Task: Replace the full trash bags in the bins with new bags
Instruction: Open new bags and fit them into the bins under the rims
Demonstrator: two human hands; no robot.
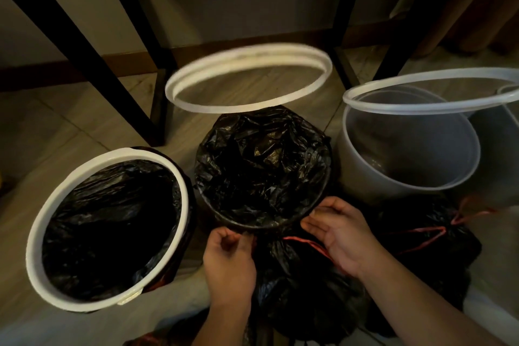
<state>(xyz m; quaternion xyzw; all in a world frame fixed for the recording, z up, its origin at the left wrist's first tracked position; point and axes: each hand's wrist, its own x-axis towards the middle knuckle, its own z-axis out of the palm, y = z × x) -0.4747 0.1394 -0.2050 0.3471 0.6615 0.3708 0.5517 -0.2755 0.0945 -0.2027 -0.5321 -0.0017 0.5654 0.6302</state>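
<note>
— Where are the bins found?

— Three are seen on the tiled floor point(56, 132), before the black legs of a desk point(84, 45). The left bin point(36, 236) is lined with a black bag point(112, 227), and a white ring is fitted over its rim. The middle bin point(264, 226) is lined too: the middle liner point(261, 160) is spread inside and folded over the rim, but no ring is fitted on it. A loose white ring point(247, 53) is seen tilted just behind this bin. The grey bin point(365, 160) on the right holds no bag, and a translucent ring point(348, 98) is leaned on its top.

— And the full bags?

— Two tied black bags are laid on the floor nearest the camera. One full bag point(295, 289) is just in front of the middle bin, with a red drawstring point(309, 244) across its top. The other tied bag point(421, 233) is in front of the grey bin.

— How are the hands held?

— The left hand point(229, 258) is clenched, and a fold of the middle liner is pinched at the front of the rim, so far as can be told in the dim light. The right hand point(341, 233) is released, palm turned up, with straight fingers close to the same rim; nothing is grasped by it.
</note>
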